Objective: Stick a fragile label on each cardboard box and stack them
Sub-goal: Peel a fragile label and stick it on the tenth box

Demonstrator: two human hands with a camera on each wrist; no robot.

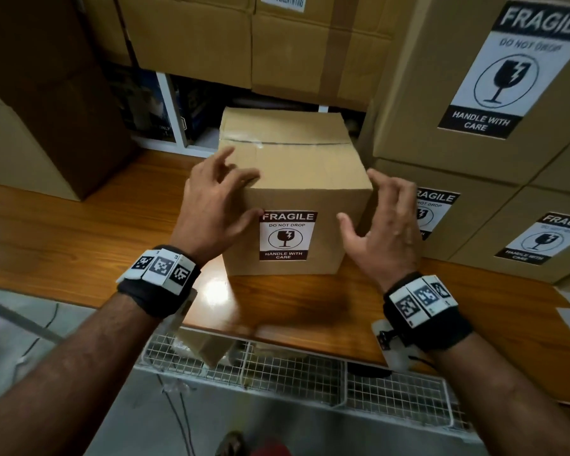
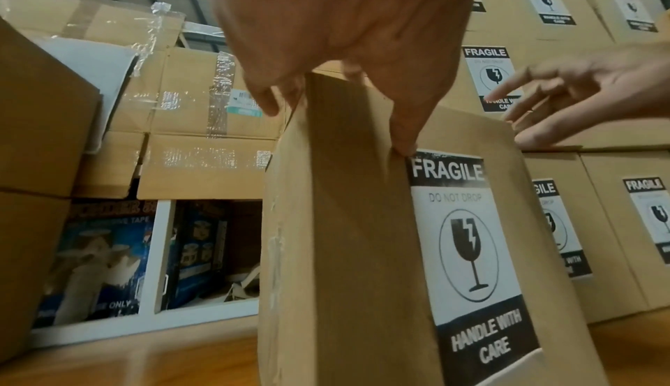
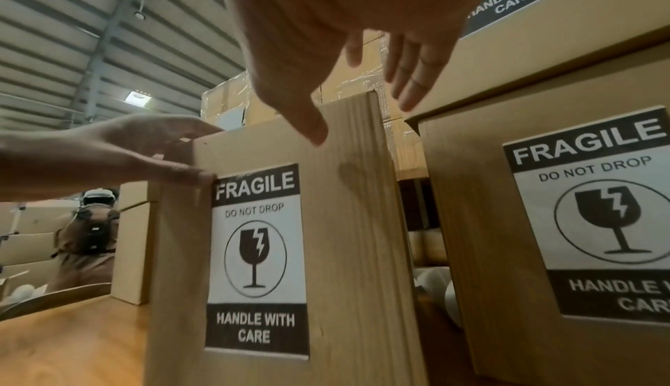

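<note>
Both hands (image 1: 297,218) flank the labelled cardboard box (image 1: 297,179).

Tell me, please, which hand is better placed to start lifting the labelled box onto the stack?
Left, probably. The left hand already touches the box at its top left corner, thumb beside the fragile label. The right hand hovers open off the right side, apparently not touching.

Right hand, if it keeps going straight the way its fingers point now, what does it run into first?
Most likely the box in front. The right hand is open beside its right side, fingers aimed forward and slightly inward, so they would probably meet that side wall near the top edge. Depth is unclear; the stacked boxes sit close on the right.
</note>
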